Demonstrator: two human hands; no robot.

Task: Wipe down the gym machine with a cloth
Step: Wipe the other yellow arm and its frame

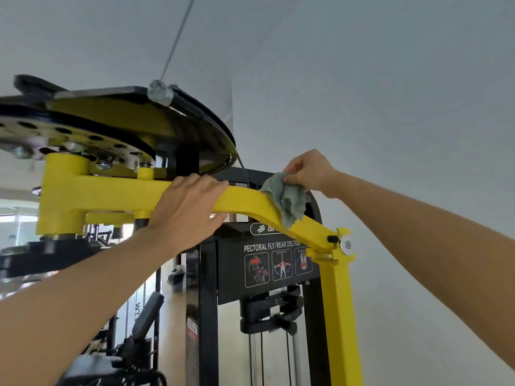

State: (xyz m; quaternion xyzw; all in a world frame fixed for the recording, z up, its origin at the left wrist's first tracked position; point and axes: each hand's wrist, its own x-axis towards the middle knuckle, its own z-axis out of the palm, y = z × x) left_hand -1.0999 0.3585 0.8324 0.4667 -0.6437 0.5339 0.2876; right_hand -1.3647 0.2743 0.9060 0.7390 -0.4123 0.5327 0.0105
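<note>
A yellow arm (117,192) of the pectoral fly machine runs across the view at head height and bends down to a yellow upright (338,316) on the right. My left hand (186,211) grips the arm near its middle, fingers over the top and thumb underneath. My right hand (309,169) pinches a crumpled grey-green cloth (287,200), which lies against the arm's bend, just right of my left hand.
Above the arm sits a black and yellow cam disc (125,118) with a cable (175,40) rising from it. Behind are the black frame, an exercise placard (274,263) and the weight stack guide rods (253,358). A white wall fills the right.
</note>
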